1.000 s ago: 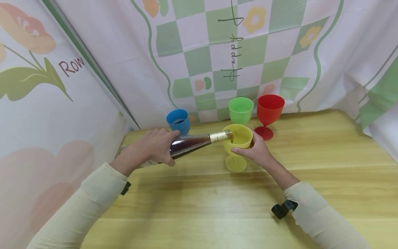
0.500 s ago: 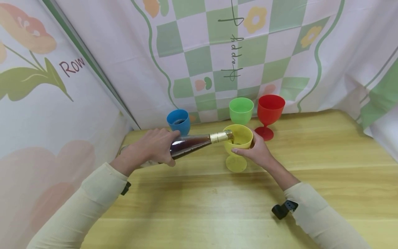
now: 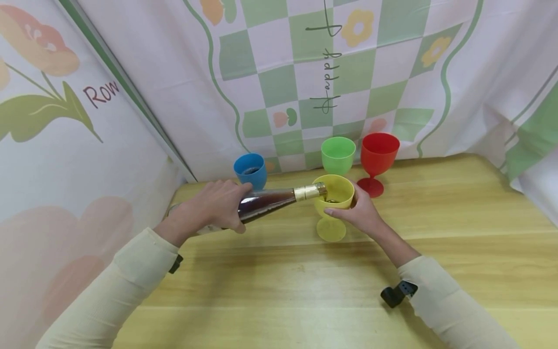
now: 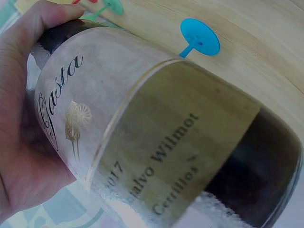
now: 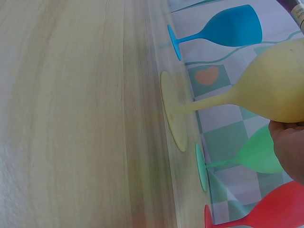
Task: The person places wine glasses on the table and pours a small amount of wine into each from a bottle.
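My left hand point(image 3: 222, 204) grips a dark wine bottle point(image 3: 267, 202) that lies tilted almost level, its gold-foiled neck pointing right. The bottle's mouth is right at the rim of a yellow goblet point(image 3: 321, 209), and dark liquid shows inside the bowl. Fingers and thumb of my right hand point(image 3: 363, 208) hold the goblet's bowl from the right. In the right wrist view the yellow goblet point(image 5: 266, 85) stands upright with its foot on the table. Cream and gold labels cover the bottle point(image 4: 142, 109) in the left wrist view.
Behind the bottle stands a blue goblet point(image 3: 250, 169) with dark liquid in it. A green goblet point(image 3: 338, 157) and a red goblet point(image 3: 378, 154) stand behind the yellow one. A printed curtain point(image 3: 279, 58) borders the wooden table point(image 3: 301, 291) at the back and left.
Liquid has gathered in the yellow goblet, where a dark pool now shows. Both hands and the bottle hold almost the same place.
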A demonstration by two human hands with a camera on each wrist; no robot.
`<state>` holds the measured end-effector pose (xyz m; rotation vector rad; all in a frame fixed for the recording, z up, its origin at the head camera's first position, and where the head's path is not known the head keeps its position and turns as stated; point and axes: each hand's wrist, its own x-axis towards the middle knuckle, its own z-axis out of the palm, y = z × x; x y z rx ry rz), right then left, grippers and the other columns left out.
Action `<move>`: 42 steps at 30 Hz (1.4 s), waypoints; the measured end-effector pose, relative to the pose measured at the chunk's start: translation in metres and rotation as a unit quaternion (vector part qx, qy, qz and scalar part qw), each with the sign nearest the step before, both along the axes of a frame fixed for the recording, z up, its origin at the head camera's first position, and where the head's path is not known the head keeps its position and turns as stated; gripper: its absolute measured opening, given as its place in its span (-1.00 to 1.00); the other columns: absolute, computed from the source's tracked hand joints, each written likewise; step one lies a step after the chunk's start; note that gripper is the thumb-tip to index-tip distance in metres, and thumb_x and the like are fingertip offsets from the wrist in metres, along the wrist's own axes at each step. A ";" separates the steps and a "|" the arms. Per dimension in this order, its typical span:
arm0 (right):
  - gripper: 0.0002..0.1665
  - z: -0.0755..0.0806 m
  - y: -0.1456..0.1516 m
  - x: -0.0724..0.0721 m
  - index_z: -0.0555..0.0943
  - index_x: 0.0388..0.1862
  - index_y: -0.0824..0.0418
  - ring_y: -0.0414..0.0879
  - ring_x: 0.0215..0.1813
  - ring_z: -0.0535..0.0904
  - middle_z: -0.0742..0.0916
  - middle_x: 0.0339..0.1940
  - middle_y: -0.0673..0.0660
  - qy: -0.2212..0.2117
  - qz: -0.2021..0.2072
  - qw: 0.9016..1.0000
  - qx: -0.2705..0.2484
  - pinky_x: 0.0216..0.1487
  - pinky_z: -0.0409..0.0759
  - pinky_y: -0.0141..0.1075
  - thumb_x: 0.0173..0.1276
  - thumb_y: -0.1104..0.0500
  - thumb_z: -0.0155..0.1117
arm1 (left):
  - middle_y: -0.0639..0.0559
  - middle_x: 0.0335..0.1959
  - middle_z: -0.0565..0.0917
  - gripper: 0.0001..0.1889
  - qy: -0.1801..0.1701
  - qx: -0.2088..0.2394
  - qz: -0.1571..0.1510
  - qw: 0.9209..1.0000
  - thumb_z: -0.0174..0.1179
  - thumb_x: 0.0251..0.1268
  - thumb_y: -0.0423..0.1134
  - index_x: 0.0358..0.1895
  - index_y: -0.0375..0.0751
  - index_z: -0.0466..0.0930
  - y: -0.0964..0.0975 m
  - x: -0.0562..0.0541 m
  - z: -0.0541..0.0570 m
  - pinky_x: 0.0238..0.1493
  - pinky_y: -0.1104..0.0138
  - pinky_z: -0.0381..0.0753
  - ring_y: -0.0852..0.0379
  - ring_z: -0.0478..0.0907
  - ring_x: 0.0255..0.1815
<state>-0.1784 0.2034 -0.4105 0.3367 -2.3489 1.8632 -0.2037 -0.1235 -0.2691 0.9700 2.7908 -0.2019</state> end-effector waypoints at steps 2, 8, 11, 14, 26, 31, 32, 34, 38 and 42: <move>-0.16 0.000 0.000 0.000 0.33 0.43 0.27 -0.22 0.11 0.53 0.57 0.21 0.24 0.001 0.001 1.000 -0.001 0.07 0.59 -0.54 0.20 0.32 0.47 | 0.08 -0.50 0.42 -0.39 0.000 0.001 0.000 1.000 0.54 -0.19 0.05 -0.11 -0.07 0.41 0.000 0.000 0.000 -0.52 0.33 0.33 0.14 0.39 -0.49; -0.16 0.001 0.000 0.001 0.33 0.43 0.28 -0.24 0.12 0.52 0.57 0.22 0.27 0.001 0.002 1.000 -0.003 0.08 0.58 -0.54 0.20 0.32 0.47 | 0.09 -0.51 0.41 -0.41 -0.001 0.002 0.000 1.000 0.54 -0.19 0.05 -0.14 -0.05 0.38 -0.001 0.000 0.000 -0.52 0.34 0.33 0.15 0.37 -0.51; -0.16 0.001 0.000 0.001 0.33 0.43 0.29 -0.23 0.12 0.52 0.57 0.23 0.27 0.002 0.001 1.000 -0.004 0.08 0.58 -0.54 0.19 0.33 0.47 | 0.09 -0.51 0.41 -0.41 -0.001 0.002 0.000 1.000 0.54 -0.19 0.05 -0.13 -0.04 0.39 -0.001 0.000 0.000 -0.52 0.34 0.33 0.15 0.38 -0.51; -0.15 0.001 0.000 0.001 0.33 0.43 0.28 -0.23 0.12 0.52 0.57 0.23 0.26 0.003 -0.001 1.000 -0.005 0.08 0.58 -0.55 0.18 0.33 0.47 | 0.08 -0.50 0.43 -0.40 0.000 0.003 0.000 1.000 0.54 -0.19 0.05 -0.13 -0.05 0.39 0.000 0.000 0.000 -0.52 0.33 0.34 0.14 0.39 -0.50; -0.16 0.001 0.000 0.001 0.32 0.45 0.26 -0.19 0.15 0.51 0.56 0.25 0.27 -0.001 0.004 1.000 -0.002 0.08 0.59 -0.54 0.21 0.32 0.47 | 0.08 -0.50 0.43 -0.38 -0.003 0.000 0.001 1.000 0.54 -0.19 0.05 -0.08 -0.06 0.41 0.000 -0.001 0.000 -0.51 0.33 0.35 0.14 0.40 -0.50; -0.16 0.001 0.000 0.000 0.33 0.43 0.26 -0.19 0.14 0.52 0.56 0.24 0.25 0.001 0.005 1.000 -0.004 0.08 0.59 -0.53 0.19 0.34 0.47 | 0.09 -0.51 0.41 -0.40 -0.001 0.003 -0.002 1.000 0.54 -0.19 0.04 -0.11 -0.06 0.40 -0.001 0.000 0.000 -0.52 0.34 0.33 0.14 0.38 -0.51; -0.16 0.001 0.000 0.000 0.33 0.43 0.26 -0.19 0.14 0.52 0.56 0.24 0.25 0.001 0.005 1.000 -0.005 0.08 0.59 -0.53 0.19 0.34 0.47 | 0.08 -0.51 0.41 -0.40 -0.001 0.003 -0.002 1.000 0.54 -0.19 0.04 -0.11 -0.07 0.41 -0.001 0.000 0.000 -0.52 0.34 0.33 0.14 0.38 -0.50; -0.16 0.001 0.000 0.000 0.34 0.43 0.27 -0.19 0.13 0.52 0.56 0.23 0.25 0.000 0.005 1.000 -0.005 0.08 0.60 -0.53 0.19 0.34 0.48 | 0.08 -0.51 0.41 -0.40 -0.001 0.003 0.000 1.000 0.54 -0.19 0.04 -0.11 -0.07 0.41 -0.001 0.000 0.000 -0.52 0.33 0.33 0.13 0.38 -0.49; -0.16 0.001 0.000 0.000 0.33 0.43 0.26 -0.19 0.14 0.51 0.56 0.24 0.24 -0.001 0.001 1.000 0.001 0.07 0.59 -0.53 0.19 0.33 0.47 | 0.08 -0.50 0.41 -0.40 -0.001 0.006 -0.002 1.000 0.54 -0.19 0.04 -0.10 -0.08 0.43 -0.001 0.000 0.001 -0.52 0.34 0.33 0.13 0.39 -0.49; -0.16 0.001 0.000 0.001 0.33 0.44 0.24 -0.17 0.15 0.51 0.56 0.25 0.24 -0.002 0.000 1.000 0.007 0.08 0.59 -0.53 0.21 0.31 0.47 | 0.08 -0.50 0.42 -0.39 -0.003 0.007 -0.002 1.000 0.54 -0.18 0.04 -0.07 -0.10 0.44 -0.001 0.000 0.001 -0.52 0.34 0.33 0.13 0.40 -0.49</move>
